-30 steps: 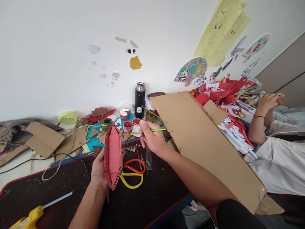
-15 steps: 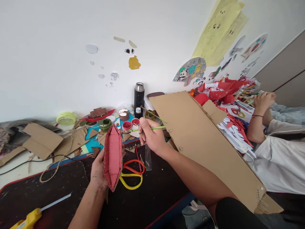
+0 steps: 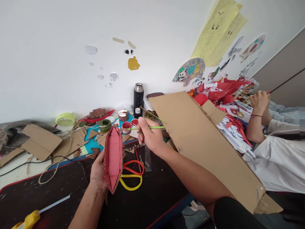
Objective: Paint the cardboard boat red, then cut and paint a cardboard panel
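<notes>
My left hand (image 3: 98,171) is closed round a long, pointed cardboard boat shape (image 3: 113,157), its inside painted pinkish red and its corrugated edges showing. My right hand (image 3: 149,135) pinches a thin green paintbrush (image 3: 156,127). The brush points left, its tip near the boat's upper rim and just in front of a pot of red paint (image 3: 126,126); whether it touches either is unclear. A second red paint pot (image 3: 134,122) stands partly behind my right hand. Below lie scissors with red and yellow handles (image 3: 132,183), partly covered by the boat.
A yellow glue gun (image 3: 30,219) lies at front left. Cardboard scraps (image 3: 41,140), a green pot (image 3: 105,125) and a black flask (image 3: 138,97) line the back. A large cardboard sheet (image 3: 205,143) leans on the right. Beyond it are paper strips (image 3: 234,133) and another person's arm (image 3: 256,124).
</notes>
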Demonstrator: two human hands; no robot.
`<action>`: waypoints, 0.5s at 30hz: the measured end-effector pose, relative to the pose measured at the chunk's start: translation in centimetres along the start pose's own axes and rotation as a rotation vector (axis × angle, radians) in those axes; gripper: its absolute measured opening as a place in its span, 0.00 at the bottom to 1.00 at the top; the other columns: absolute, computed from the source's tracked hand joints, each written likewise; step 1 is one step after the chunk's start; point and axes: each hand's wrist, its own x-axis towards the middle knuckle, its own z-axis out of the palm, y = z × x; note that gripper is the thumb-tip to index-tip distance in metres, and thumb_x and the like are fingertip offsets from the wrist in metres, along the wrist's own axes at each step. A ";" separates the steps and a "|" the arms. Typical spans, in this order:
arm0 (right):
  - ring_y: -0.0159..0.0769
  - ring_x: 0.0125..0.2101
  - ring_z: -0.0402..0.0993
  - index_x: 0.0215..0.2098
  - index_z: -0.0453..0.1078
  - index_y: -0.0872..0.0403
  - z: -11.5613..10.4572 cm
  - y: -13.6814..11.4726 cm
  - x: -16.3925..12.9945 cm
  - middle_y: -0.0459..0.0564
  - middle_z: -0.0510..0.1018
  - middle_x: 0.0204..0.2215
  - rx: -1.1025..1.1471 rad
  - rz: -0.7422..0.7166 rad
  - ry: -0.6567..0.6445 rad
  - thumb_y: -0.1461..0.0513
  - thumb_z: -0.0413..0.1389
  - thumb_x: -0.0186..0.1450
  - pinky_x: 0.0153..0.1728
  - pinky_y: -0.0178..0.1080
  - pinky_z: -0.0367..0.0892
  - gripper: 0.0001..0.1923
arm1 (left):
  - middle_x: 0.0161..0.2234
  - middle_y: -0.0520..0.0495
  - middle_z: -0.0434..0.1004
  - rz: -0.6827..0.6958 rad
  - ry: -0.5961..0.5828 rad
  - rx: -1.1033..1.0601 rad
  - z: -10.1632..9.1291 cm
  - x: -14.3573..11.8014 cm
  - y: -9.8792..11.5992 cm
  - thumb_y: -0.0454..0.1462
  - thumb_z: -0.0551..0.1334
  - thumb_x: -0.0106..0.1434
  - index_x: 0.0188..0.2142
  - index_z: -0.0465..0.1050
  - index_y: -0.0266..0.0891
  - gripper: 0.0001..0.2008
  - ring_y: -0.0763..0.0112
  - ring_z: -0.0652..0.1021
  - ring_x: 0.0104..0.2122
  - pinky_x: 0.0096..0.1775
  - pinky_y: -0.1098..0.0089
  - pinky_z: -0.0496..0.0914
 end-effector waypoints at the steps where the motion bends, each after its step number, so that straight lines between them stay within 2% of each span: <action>1: 0.26 0.12 0.65 0.29 0.67 0.50 0.0 0.1 0.0 0.36 0.63 0.15 0.001 -0.006 -0.003 0.33 0.55 0.73 0.13 0.30 0.57 0.33 | 0.34 0.39 0.89 -0.002 0.000 0.000 0.0 0.0 0.0 0.32 0.57 0.71 0.62 0.77 0.32 0.22 0.51 0.90 0.35 0.42 0.56 0.85; 5: 0.25 0.12 0.65 0.27 0.65 0.50 0.0 0.1 -0.2 0.37 0.64 0.18 -0.030 -0.003 -0.010 0.32 0.55 0.72 0.12 0.31 0.55 0.34 | 0.34 0.39 0.89 0.012 0.012 0.004 0.3 -0.2 0.1 0.32 0.58 0.71 0.63 0.77 0.33 0.23 0.51 0.90 0.35 0.42 0.57 0.85; 12: 0.27 0.12 0.66 0.29 0.67 0.50 0.1 0.0 0.3 0.36 0.63 0.14 0.030 0.003 0.001 0.33 0.56 0.72 0.14 0.30 0.59 0.33 | 0.37 0.39 0.90 -0.002 0.000 0.008 0.1 -0.1 0.2 0.31 0.58 0.69 0.65 0.76 0.34 0.26 0.50 0.90 0.36 0.42 0.56 0.86; 15: 0.25 0.11 0.65 0.28 0.66 0.51 0.0 0.2 0.3 0.36 0.64 0.16 0.026 -0.009 -0.005 0.33 0.56 0.72 0.13 0.30 0.56 0.33 | 0.36 0.39 0.90 0.006 0.003 0.014 0.0 0.0 0.2 0.32 0.59 0.68 0.64 0.77 0.35 0.26 0.50 0.90 0.36 0.42 0.56 0.86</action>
